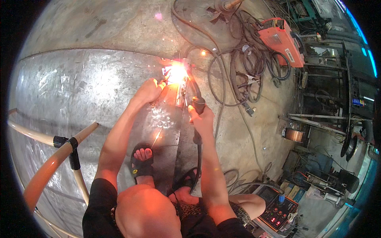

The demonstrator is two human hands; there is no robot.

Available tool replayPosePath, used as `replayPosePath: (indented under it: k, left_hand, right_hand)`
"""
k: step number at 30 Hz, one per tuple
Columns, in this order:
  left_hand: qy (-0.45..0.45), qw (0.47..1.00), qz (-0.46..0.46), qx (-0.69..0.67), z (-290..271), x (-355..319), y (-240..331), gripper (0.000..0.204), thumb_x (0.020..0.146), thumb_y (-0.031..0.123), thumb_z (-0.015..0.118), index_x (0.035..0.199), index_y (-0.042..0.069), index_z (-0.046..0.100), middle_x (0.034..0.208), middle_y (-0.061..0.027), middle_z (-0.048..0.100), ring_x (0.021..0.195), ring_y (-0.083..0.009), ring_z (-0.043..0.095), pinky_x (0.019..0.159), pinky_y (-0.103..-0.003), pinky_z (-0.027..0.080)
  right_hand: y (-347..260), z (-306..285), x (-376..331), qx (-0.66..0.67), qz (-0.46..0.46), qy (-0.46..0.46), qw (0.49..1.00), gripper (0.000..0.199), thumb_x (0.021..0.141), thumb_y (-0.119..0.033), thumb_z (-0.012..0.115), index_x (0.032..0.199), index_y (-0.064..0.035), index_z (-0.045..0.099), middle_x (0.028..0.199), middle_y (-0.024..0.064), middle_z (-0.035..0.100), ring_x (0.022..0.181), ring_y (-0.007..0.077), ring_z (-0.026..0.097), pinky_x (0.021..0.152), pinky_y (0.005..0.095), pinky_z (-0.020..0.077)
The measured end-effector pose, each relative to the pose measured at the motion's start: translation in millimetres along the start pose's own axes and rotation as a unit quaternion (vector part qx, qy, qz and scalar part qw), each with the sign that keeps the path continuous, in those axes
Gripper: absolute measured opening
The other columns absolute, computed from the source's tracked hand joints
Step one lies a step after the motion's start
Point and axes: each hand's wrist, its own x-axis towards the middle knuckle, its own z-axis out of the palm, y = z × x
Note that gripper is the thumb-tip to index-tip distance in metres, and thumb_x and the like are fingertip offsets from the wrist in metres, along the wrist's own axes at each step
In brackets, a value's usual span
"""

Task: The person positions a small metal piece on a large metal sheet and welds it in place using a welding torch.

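Note:
My right hand (203, 119) is wrapped round the handle of a dark welding torch (198, 101), and its cable runs back past my wrist toward my feet. At the torch's tip a bright white-orange glare (176, 73) burns and hides the metal around it. Just left of the glare, my left hand (150, 92) has its fingers pinched together. Whatever lies between those fingertips is lost in the light. Beneath both hands lies a shiny metal sheet (79, 87), its long edge running beside the torch. Sparks fly near the glare.
A red welding machine (278, 43) stands at the far right beside tangled cables (254, 63). A control box (276, 208) with lit digits sits by my right knee. At left is a tan pipe frame (51, 158). A wire spool (294, 135) is near the right-hand shelving. My sandalled feet (143, 158) are close below.

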Motion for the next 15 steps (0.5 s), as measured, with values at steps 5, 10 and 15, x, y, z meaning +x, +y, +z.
replayPosePath:
  k: [5,10,15]
  left_hand:
    - [0.021,1.0,0.008,0.008,4,-1,4,0.054,0.093,0.039,0.052,0.087,-0.013,0.067,0.08,-0.0323,0.066,0.088,-0.046,0.066,0.083,-0.051,0.051]
    - [0.042,0.999,-0.006,0.012,5,-5,0,0.054,0.092,0.04,0.054,0.086,-0.013,0.066,0.079,-0.0314,0.066,0.085,-0.0458,0.067,0.082,-0.05,0.051]
    - [0.014,1.0,0.008,-0.023,8,-5,6,0.054,0.091,0.041,0.057,0.086,-0.013,0.066,0.078,-0.0309,0.066,0.083,-0.0452,0.068,0.079,-0.05,0.053]
  right_hand:
    - [18,-21,10,0.029,-0.005,0.003,1.0,0.029,0.088,-0.016,0.07,0.11,0.0013,0.064,0.075,0.007,0.065,0.051,0.0129,0.06,0.048,0.0288,0.0506]
    - [28,-26,1,0.024,-0.009,0.028,0.999,0.031,0.088,-0.015,0.069,0.116,-0.001,0.065,0.073,0.0056,0.065,0.05,0.0137,0.06,0.049,0.0303,0.0502]
    - [98,-53,25,0.004,0.043,0.061,0.997,0.029,0.086,-0.023,0.072,0.101,0.002,0.067,0.074,0.0096,0.069,0.056,0.0172,0.066,0.052,0.0314,0.0525]
